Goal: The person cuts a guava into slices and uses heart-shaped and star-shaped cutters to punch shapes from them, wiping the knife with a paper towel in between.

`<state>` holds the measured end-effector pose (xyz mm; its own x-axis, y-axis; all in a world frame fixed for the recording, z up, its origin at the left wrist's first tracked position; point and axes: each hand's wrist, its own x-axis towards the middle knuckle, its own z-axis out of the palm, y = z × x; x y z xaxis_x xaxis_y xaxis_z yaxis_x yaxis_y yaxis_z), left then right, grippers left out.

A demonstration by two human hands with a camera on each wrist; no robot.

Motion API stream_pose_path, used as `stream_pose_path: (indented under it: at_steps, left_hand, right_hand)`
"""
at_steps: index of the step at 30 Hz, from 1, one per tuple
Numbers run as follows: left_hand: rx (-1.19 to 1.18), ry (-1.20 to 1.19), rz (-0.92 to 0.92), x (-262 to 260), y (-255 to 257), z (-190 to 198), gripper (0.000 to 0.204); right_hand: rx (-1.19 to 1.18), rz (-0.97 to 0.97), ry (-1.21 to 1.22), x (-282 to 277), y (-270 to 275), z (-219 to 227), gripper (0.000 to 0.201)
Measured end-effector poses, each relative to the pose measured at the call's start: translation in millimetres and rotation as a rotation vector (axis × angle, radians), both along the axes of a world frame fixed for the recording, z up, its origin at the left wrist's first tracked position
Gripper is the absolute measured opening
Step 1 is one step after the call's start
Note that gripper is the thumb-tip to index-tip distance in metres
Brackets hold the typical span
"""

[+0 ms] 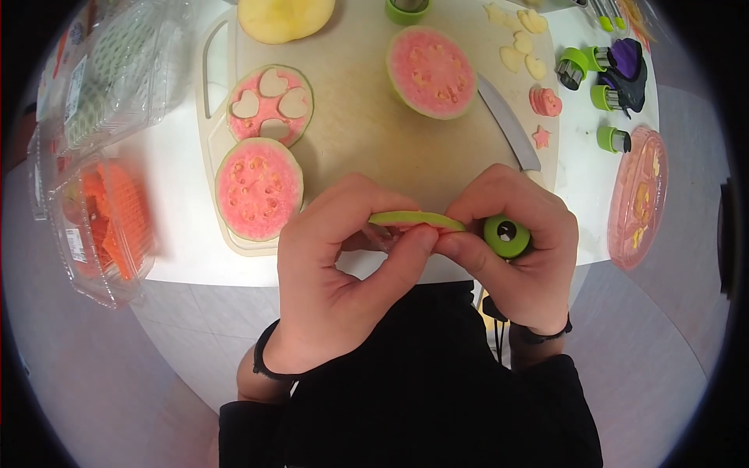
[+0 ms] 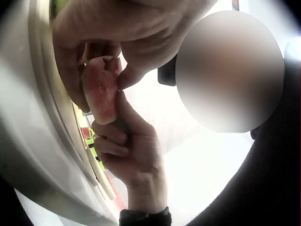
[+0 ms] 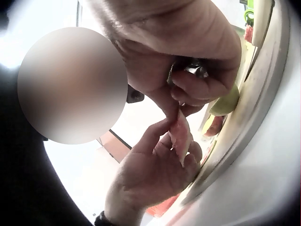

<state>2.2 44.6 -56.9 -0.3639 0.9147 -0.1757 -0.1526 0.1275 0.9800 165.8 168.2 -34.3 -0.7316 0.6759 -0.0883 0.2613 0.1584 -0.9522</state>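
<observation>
- The left hand [image 1: 320,273] pinches a thin, green-rimmed fruit slice [image 1: 413,219] between thumb and fingers, a narrow grip at one end.
- The right hand [image 1: 544,253] pinches the same slice at its other end, thumb against fingertip; its remaining fingers curl around a green-rimmed cutter [image 1: 510,249].
- The fruit slice is held in the air between both hands, at the near edge of the cutting board [image 1: 351,117], seen nearly edge-on from the head; the wrist views show its pink flesh.
- On the left of the board, a round pink slice [image 1: 259,189] overlaps a second slice with heart-shaped holes [image 1: 271,108].
- Farther back lie a pink fruit half [image 1: 431,72] and a pale yellow fruit piece [image 1: 286,19], well apart.
- A knife [image 1: 507,125] lies along the board's right side, near pale cut-outs [image 1: 511,59], a pink stack [image 1: 544,101] and a pink star [image 1: 541,137].
- Right of the board are more green cutters [image 1: 573,64] and a pinkish tray [image 1: 624,234]; clear plastic boxes [image 1: 117,93] stand at left.
</observation>
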Motion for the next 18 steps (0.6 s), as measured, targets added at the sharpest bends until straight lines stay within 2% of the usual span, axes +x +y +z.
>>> stream_pose_path:
  at_steps: [7, 9, 14, 18]
  left_hand:
    - [0.014, -0.213, -0.005, 0.0, -2.3, -1.6, 0.018]
    - [0.001, -0.181, 0.029, 0.4, -1.3, 2.5, 0.017]
    - [0.016, -0.151, 0.017, -4.3, -3.2, 4.8, 0.016]
    - [0.027, -0.290, 0.044, -2.1, -4.0, 3.5, 0.015]
  right_hand:
    - [0.073, 0.006, 0.022, -0.9, 0.4, 0.0, 0.020]
    - [0.076, 0.003, 0.027, -1.7, -0.4, -0.2, 0.020]
    - [-0.037, -0.027, 0.022, 0.1, -3.0, 0.9, 0.018]
    - [-0.178, -0.071, 0.043, 1.5, -4.5, -2.2, 0.012]
